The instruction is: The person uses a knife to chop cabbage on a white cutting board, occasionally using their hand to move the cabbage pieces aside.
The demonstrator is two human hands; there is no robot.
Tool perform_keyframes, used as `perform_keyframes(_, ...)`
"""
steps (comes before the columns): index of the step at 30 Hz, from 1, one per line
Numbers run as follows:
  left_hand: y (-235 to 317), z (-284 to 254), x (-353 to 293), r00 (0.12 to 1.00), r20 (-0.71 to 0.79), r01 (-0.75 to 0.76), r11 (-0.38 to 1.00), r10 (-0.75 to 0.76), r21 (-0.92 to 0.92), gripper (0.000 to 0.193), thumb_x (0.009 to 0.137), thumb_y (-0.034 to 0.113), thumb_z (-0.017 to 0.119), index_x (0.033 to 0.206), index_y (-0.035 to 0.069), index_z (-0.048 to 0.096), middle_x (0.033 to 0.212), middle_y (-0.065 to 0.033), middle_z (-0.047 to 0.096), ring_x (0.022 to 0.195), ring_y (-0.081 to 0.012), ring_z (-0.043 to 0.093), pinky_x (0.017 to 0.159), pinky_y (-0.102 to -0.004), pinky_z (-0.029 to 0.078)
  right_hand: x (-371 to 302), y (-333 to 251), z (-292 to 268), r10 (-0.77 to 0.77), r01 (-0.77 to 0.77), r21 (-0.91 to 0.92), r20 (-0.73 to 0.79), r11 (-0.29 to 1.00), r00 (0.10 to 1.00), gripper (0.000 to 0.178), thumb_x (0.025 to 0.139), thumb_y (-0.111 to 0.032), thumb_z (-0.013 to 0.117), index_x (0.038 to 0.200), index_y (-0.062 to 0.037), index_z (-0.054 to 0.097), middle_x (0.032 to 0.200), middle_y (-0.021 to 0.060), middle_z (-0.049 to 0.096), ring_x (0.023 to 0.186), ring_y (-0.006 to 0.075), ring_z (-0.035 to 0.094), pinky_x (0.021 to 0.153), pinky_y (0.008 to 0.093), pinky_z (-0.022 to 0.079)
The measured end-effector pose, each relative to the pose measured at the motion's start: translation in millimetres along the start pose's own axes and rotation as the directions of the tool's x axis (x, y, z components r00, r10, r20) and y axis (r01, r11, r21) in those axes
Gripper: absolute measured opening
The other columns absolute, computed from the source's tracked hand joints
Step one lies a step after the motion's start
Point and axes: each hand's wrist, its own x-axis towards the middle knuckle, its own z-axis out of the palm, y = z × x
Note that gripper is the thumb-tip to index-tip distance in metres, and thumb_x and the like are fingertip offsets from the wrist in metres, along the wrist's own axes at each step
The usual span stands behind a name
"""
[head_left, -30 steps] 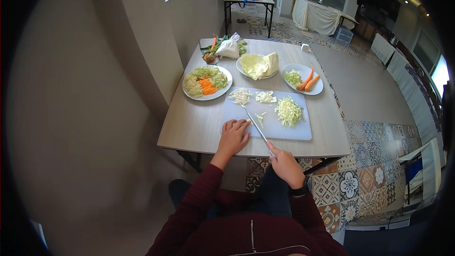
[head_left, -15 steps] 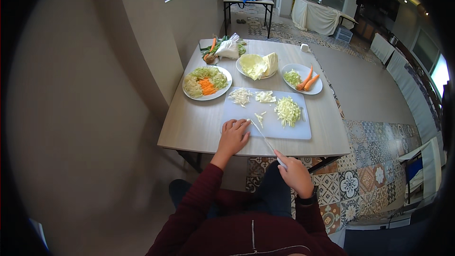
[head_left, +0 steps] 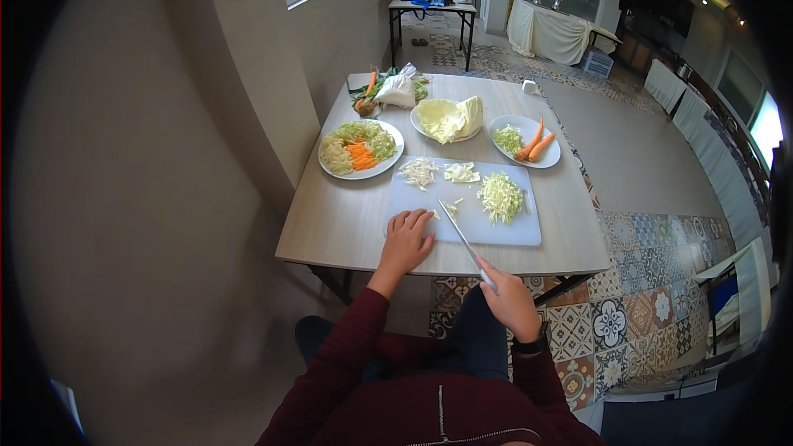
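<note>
My right hand is closed round the handle of a kitchen knife, its blade slanting up and left over the white cutting board. On the board's front left part, my left hand has its fingers curled down, with a small pale piece of cabbage at the fingertips. A few cut cabbage strips lie beside the blade tip. Further back are a pile of white strips, some flat cabbage pieces and, to the right, a bigger heap of shredded cabbage.
Behind the board stand an oval plate of sorted shredded vegetables, a plate of cabbage leaves and a plate with carrots. A white bag rests among greens at the far left. A wall rises along the left side.
The knife blade has shifted slightly right, away from my left fingertips, its tip now by the loose strips. My left hand stays in about the same place.
</note>
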Motion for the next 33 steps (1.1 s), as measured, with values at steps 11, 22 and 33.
perform_keyframes(11,-2,3,-2,1.000,0.013,0.004,0.999,-0.005,0.037,0.045,0.089,0.026,0.064,0.130,0.010,0.060,0.131,-0.0064,0.059,0.122,-0.0299,0.050,0.107,-0.0449,0.035,1,-16,-4,0.059,-0.059,0.008,0.078,0.998,0.995,0.052,0.091,-0.013,0.060,0.143,-0.0126,0.052,0.101,0.0281,0.067,0.092,0.0449,0.064,0.081,0.0462,0.050)
perform_keyframes(22,-1,2,-1,1.000,0.010,0.001,0.999,-0.002,0.033,0.043,0.089,0.026,0.064,0.130,0.012,0.061,0.130,-0.0057,0.060,0.121,-0.0305,0.050,0.106,-0.0452,0.036,-3,-11,5,0.014,-0.015,0.011,0.078,1.000,0.997,0.052,0.092,-0.010,0.059,0.143,-0.0096,0.051,0.099,0.0262,0.067,0.091,0.0434,0.063,0.081,0.0458,0.050)
perform_keyframes(33,-2,1,-1,0.999,0.034,0.017,0.999,-0.018,0.027,0.044,0.089,0.025,0.064,0.131,0.013,0.061,0.131,-0.0052,0.060,0.122,-0.0310,0.049,0.107,-0.0449,0.034,15,-13,18,0.004,0.002,-0.048,0.114,0.999,0.993,0.053,0.092,-0.010,0.057,0.144,-0.0041,0.047,0.087,0.0270,0.065,0.085,0.0450,0.063,0.077,0.0525,0.050)
